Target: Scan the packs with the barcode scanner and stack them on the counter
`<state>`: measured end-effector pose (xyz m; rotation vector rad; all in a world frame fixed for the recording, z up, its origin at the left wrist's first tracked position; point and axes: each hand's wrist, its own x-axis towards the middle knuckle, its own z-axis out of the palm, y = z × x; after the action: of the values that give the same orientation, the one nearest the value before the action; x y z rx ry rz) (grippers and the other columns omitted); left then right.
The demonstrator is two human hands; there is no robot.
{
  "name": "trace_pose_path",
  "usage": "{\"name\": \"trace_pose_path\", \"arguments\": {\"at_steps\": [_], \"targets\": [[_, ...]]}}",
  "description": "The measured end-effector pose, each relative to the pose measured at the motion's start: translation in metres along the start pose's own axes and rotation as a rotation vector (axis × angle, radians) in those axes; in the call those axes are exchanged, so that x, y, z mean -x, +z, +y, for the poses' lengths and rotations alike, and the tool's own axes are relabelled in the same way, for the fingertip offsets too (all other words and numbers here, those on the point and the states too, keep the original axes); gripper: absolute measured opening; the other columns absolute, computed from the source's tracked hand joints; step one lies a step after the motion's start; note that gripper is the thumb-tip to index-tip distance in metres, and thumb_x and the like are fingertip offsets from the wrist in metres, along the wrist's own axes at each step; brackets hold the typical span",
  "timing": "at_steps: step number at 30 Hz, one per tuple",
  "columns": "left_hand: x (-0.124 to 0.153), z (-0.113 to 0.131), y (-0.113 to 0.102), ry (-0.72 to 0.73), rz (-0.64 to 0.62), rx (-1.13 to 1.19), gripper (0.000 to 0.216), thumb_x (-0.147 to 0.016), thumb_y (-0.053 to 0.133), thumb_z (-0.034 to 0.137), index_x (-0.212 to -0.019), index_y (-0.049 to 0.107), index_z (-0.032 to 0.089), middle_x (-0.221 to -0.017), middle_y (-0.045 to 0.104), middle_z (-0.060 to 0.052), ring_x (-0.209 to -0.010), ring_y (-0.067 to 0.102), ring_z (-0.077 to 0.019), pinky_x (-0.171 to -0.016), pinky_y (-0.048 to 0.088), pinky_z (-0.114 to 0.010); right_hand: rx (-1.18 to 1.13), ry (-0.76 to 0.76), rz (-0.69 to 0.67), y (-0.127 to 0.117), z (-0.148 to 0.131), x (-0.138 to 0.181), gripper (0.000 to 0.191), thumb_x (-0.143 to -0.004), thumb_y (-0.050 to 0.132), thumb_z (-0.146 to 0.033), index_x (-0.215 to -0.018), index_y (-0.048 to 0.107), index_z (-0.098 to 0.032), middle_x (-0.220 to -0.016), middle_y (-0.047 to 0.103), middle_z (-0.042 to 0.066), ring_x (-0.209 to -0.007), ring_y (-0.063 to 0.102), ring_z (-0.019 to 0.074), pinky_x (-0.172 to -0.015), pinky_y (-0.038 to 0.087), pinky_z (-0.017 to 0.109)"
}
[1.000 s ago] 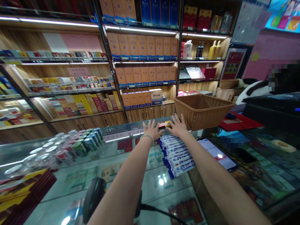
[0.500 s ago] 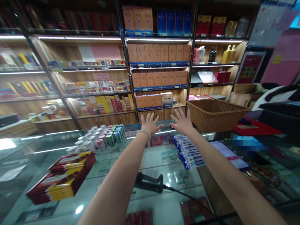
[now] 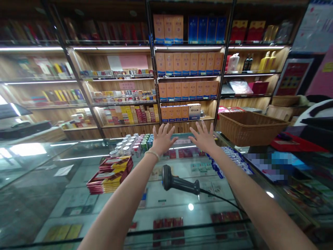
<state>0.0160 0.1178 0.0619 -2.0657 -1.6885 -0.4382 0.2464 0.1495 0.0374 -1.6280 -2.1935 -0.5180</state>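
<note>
Both my arms reach forward above the glass counter. My left hand, a bracelet on its wrist, has its fingers spread and holds nothing. Just left of it stand rows of small clear-lidded containers in several colours. My right hand is likewise spread with nothing in it. Blue-and-white packets lie beside and partly behind my right forearm. On the glass between my forearms rests a black handheld barcode scanner with a cable. Stacked red-and-yellow packs sit left of my left forearm.
A brown wicker basket stands on the right, near a dark tablet-like device and a red mat. Behind the counter, shelves hold orange boxes, blue boxes and small packs. A white paper lies at left.
The view has shifted, so the shelves and most counter goods appear farther right. The whole scanner now shows between my forearms. Both hands stay spread in nearly the same place in view.
</note>
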Motion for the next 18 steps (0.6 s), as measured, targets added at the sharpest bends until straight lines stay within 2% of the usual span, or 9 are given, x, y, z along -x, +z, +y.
{"name": "trace_pose_path", "arguments": {"at_steps": [3, 8, 12, 18], "targets": [[0.023, -0.013, -0.008, 0.003, 0.061, -0.019, 0.062, -0.103, 0.034, 0.059, -0.158, 0.041, 0.033, -0.17, 0.031, -0.009, -0.158, 0.023, -0.0318, -0.127, -0.002, -0.065, -0.039, -0.026, 0.037, -0.007, -0.023, 0.011, 0.064, -0.105, 0.025, -0.059, -0.16, 0.039, -0.03, -0.174, 0.017, 0.01, -0.161, 0.004, 0.0372, -0.122, -0.01, 0.07], [0.057, -0.033, -0.018, -0.027, 0.08, -0.043, 0.06, -0.104, 0.032, 0.058, -0.157, 0.044, 0.031, -0.17, 0.032, -0.01, -0.158, 0.023, -0.0325, -0.127, -0.002, -0.066, -0.091, -0.049, 0.096, -0.017, -0.053, 0.027, 0.062, -0.106, 0.026, -0.056, -0.159, 0.042, -0.03, -0.173, 0.021, 0.011, -0.16, 0.009, 0.0374, -0.121, -0.007, 0.071], [0.081, -0.043, -0.021, -0.044, 0.136, -0.054, 0.06, -0.104, 0.034, 0.057, -0.158, 0.043, 0.031, -0.169, 0.034, -0.01, -0.157, 0.026, -0.0325, -0.127, -0.003, -0.066, -0.108, -0.056, 0.162, -0.023, -0.068, 0.042, 0.059, -0.106, 0.028, -0.055, -0.158, 0.044, -0.031, -0.172, 0.024, 0.01, -0.159, 0.012, 0.0366, -0.121, -0.008, 0.07], [0.109, -0.052, -0.017, -0.016, 0.173, -0.043, 0.053, -0.104, 0.038, 0.055, -0.15, 0.053, 0.033, -0.166, 0.04, -0.006, -0.157, 0.027, -0.0296, -0.128, -0.006, -0.063, -0.115, -0.068, 0.236, -0.019, -0.083, 0.066, 0.058, -0.105, 0.032, -0.055, -0.153, 0.052, -0.029, -0.171, 0.029, 0.011, -0.159, 0.015, 0.0343, -0.123, -0.006, 0.065]]}}
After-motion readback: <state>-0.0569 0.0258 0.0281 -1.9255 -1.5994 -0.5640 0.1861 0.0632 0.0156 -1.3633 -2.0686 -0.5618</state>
